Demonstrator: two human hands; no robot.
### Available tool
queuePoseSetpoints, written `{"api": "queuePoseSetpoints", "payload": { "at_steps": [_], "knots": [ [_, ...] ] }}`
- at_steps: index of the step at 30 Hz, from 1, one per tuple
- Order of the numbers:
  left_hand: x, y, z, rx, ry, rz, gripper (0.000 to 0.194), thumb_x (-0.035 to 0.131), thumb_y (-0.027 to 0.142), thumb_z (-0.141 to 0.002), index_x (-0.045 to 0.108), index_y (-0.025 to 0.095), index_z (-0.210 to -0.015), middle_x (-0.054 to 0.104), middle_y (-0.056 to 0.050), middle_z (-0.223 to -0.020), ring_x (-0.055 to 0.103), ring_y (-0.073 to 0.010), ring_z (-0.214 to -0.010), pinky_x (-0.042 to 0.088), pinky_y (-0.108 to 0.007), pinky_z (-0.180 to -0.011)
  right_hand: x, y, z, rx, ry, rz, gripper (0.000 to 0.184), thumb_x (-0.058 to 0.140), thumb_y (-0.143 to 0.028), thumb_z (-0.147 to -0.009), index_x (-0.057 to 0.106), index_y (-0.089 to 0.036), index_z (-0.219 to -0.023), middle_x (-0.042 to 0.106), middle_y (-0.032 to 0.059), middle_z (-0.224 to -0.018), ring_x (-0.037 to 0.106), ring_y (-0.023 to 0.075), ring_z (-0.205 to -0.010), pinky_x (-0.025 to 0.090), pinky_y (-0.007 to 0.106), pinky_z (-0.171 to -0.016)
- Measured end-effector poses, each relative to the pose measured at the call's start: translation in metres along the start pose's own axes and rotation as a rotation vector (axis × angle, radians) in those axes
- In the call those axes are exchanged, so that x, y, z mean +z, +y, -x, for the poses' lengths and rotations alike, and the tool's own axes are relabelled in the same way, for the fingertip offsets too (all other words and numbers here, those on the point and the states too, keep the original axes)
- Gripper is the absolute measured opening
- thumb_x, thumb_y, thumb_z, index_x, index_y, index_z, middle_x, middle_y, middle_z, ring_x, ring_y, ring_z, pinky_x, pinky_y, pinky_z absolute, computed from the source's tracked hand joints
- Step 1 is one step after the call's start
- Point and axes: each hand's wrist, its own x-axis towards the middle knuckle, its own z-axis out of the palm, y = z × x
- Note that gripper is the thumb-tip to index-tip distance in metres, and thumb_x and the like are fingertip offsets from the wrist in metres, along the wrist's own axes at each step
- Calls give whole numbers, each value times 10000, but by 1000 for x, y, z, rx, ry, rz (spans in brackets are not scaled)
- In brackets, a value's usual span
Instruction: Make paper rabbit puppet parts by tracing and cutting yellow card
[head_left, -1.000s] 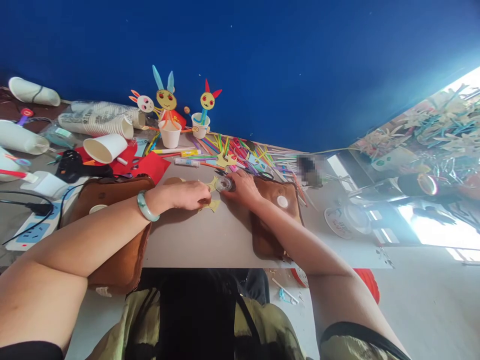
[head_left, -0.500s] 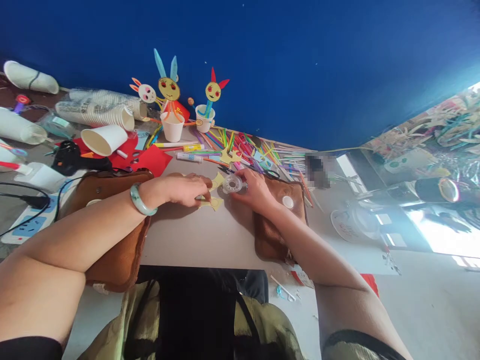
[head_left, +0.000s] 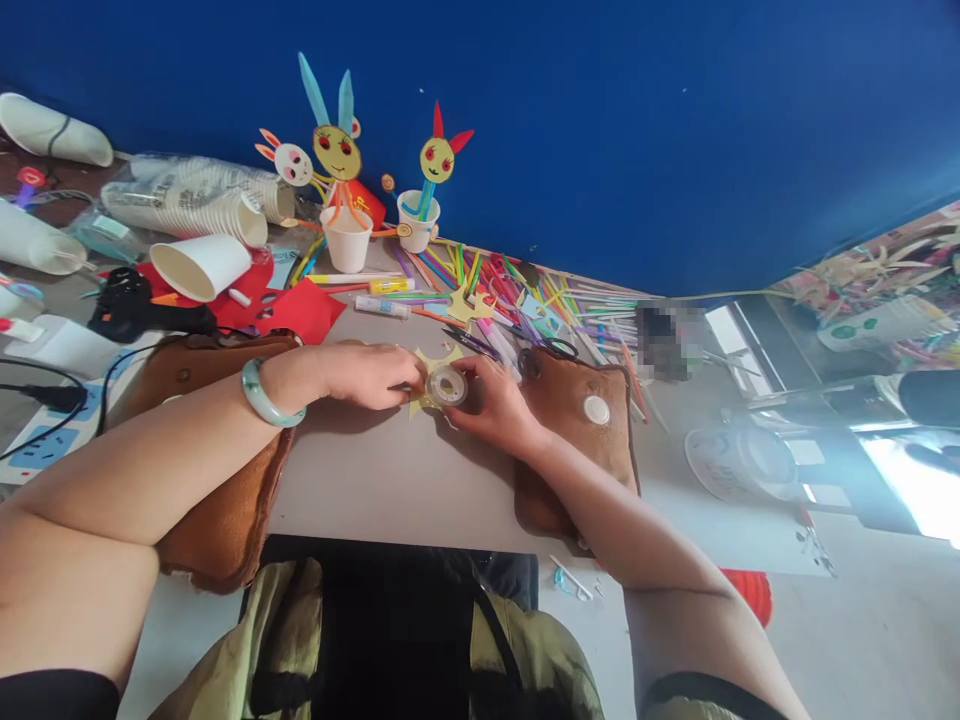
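Observation:
A clear tape roll [head_left: 447, 386] sits in my right hand [head_left: 496, 408], gripped by its edge between thumb and fingers. Beneath it lies a yellow paper cutout [head_left: 430, 360] with pointed edges, partly covered by the roll and my fingers. My left hand [head_left: 367, 376], a pale green bangle on its wrist, pinches the cutout's left side. The fingertips of both hands nearly meet around the roll. Just beyond them, another yellow paper cutout [head_left: 471, 308] rests among coloured sticks.
Brown padded pouches [head_left: 217, 500] lie under both forearms. Behind stand paper cups with rabbit-faced figures [head_left: 348, 245]. Scissors [head_left: 469, 342], markers [head_left: 382, 306] and coloured sticks spread along the wall. At left are a black glue gun [head_left: 142, 312], a power strip [head_left: 45, 430] and stacked cups [head_left: 187, 215].
My right hand has moved left with the tape roll, bringing it over the yellow cutout and close to my left fingers. The view has shifted slightly.

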Motion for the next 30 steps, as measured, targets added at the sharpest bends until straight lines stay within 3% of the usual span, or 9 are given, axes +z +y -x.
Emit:
{"api": "queuePoseSetpoints", "payload": {
  "at_steps": [4,9,20,24,30],
  "knots": [
    [-1,-6,-4,-72,66,131,236,506,130,-834,713,191,-928,743,-42,-924,672,-182,-856,488,-272,-787,2,-3,3,-27,7,28,472,725,-305,-730,590,-224,-1175,702,100,-1155,641,307,-1088,469,460,-951],
    [1,-6,-5,-199,171,209,353,436,66,-797,593,185,-1090,724,-48,-1014,675,-185,-933,503,-279,-797,6,-9,6,-91,-33,58,507,710,-315,-796,585,-228,-1280,683,129,-1264,618,321,-1188,439,490,-1002],
    [-2,0,0,-244,38,184,290,503,243,-885,564,230,-1168,707,-51,-1121,675,-216,-986,497,-311,-820,17,-11,9,-173,-53,5,561,678,-268,-852,501,-218,-1382,704,131,-1219,658,302,-1107,456,467,-947],
    [-4,2,1,-211,-33,129,405,599,287,-848,567,229,-1247,688,-70,-1197,663,-236,-1046,495,-318,-867,18,-10,10,-174,-38,0,571,681,-292,-872,475,-207,-1398,709,118,-1147,664,290,-1050,461,451,-923],
    [0,-1,2,-195,-44,90,576,696,403,-809,547,275,-1350,609,-71,-1365,626,-268,-1179,492,-333,-916,18,-11,9,-161,-38,-9,528,687,-319,-892,483,-221,-1369,706,108,-1123,660,283,-1019,460,439,-904]
  ]
}}
